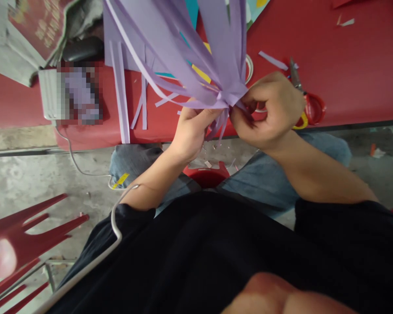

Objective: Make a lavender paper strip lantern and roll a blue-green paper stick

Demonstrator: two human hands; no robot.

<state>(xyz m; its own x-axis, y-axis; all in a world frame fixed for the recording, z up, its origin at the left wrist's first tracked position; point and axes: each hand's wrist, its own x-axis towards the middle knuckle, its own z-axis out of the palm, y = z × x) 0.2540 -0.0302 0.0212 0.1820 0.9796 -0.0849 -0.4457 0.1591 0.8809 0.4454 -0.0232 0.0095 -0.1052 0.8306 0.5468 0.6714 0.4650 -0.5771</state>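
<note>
A bunch of long purple paper strips (pixel 196 56) fans out upward, gathered tight at its lower end. Below that gathered end, my left hand (pixel 193 128) is closed on it, thumb lying along the paper. On the other side my right hand (pixel 270 111) pinches the strips with thumb and curled fingers; part of the grip is hidden. Short purple ends hang under the join between the hands. Just right of my right hand lie scissors (pixel 314 107) with red and yellow handles. A roll of white tape (pixel 249 69) shows partly behind the bunch.
Loose purple strips (pixel 120 96) lie on the red table (pixel 356 78). To the left are a white device (pixel 50 93) with a cable (pixel 77 165), a blurred-out object, a black item (pixel 84 49) and a red-covered packet (pixel 39 26). A red plastic chair (pixel 29 231) stands lower left.
</note>
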